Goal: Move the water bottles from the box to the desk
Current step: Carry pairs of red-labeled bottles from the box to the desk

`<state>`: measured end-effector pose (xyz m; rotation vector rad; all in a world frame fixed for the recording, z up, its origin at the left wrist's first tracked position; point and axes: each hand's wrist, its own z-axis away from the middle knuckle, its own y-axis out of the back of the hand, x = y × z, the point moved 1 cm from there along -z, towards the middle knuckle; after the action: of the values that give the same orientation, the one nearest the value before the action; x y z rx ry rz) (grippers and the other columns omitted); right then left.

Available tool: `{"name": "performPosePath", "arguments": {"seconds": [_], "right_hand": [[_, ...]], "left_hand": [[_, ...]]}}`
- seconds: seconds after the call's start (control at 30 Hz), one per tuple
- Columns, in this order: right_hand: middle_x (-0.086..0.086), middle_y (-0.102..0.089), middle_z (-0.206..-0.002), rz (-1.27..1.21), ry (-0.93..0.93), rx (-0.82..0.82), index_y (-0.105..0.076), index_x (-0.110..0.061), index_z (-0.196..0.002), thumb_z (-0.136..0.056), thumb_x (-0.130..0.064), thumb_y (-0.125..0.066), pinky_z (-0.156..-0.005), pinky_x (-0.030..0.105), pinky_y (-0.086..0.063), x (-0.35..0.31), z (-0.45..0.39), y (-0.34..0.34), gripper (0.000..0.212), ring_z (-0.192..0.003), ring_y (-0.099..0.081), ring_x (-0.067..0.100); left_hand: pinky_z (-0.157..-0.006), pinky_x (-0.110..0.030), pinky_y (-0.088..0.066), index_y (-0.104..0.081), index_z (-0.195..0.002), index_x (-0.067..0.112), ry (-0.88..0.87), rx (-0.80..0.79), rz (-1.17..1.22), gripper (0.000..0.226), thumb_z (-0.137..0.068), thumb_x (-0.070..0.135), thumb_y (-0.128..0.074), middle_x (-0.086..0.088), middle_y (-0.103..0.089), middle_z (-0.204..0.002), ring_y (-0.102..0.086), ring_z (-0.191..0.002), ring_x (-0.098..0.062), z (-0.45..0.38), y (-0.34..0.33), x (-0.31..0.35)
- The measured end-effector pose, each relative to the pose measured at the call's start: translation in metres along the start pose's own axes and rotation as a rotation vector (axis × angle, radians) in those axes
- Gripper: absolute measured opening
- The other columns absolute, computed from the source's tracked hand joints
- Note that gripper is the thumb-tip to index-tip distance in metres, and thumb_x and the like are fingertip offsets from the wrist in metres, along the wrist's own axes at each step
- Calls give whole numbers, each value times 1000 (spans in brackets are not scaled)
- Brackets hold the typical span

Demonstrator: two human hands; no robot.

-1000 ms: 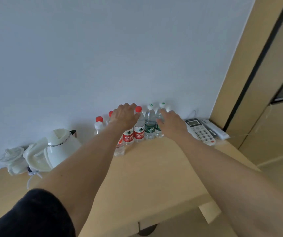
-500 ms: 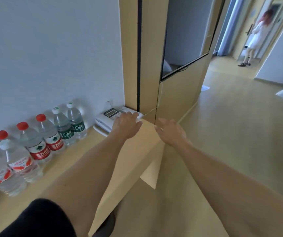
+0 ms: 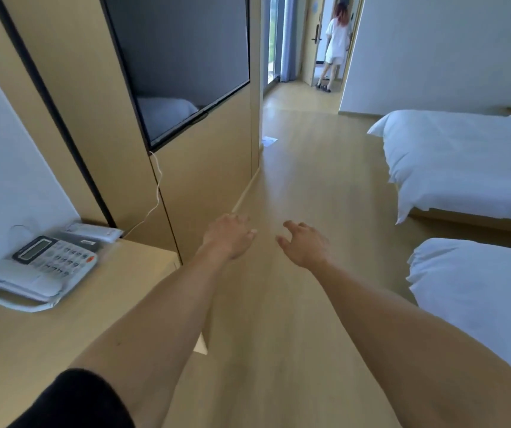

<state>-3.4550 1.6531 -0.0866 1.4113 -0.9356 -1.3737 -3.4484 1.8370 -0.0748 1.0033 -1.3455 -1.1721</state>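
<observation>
Two bare hands reach forward over the wooden floor, the left hand and the right hand just beside each other, both empty with fingers loosely spread. No water bottle and no box shows in this view, so where they are cannot be told; the table at the left carries one white telephone with a flat white device behind it. One dark wall screen hangs above, two white beds stand at the right, and one person stands in the far doorway.
</observation>
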Motion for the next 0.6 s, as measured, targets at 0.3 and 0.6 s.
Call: {"name": "performPosePath", "arguments": {"seconds": [0.3, 0.6], "right_hand": [[10, -49, -145, -28, -209, -1, -42, -26, -146, -101, -52, -39, -104, 45, -45, 149, -22, 44, 53, -132, -49, 31], [12, -49, -144, -97, -348, 36, -44, -24, -146, -101, -51, -41, -106, 48, -43, 221, -69, 55, 53, -131, -49, 31]], "left_hand": [[-115, -41, -34, -42, -149, 21, -147, -49, -15, 52, -103, 44, -42, -12, -48, -150, -44, -138, -31, -100, -43, 136], [-106, -41, -39, -49, -142, 29, -200, -54, -2, 47, -99, 49, -45, -5, -57, -140, -51, -130, -29, -185, -70, 192]]}}
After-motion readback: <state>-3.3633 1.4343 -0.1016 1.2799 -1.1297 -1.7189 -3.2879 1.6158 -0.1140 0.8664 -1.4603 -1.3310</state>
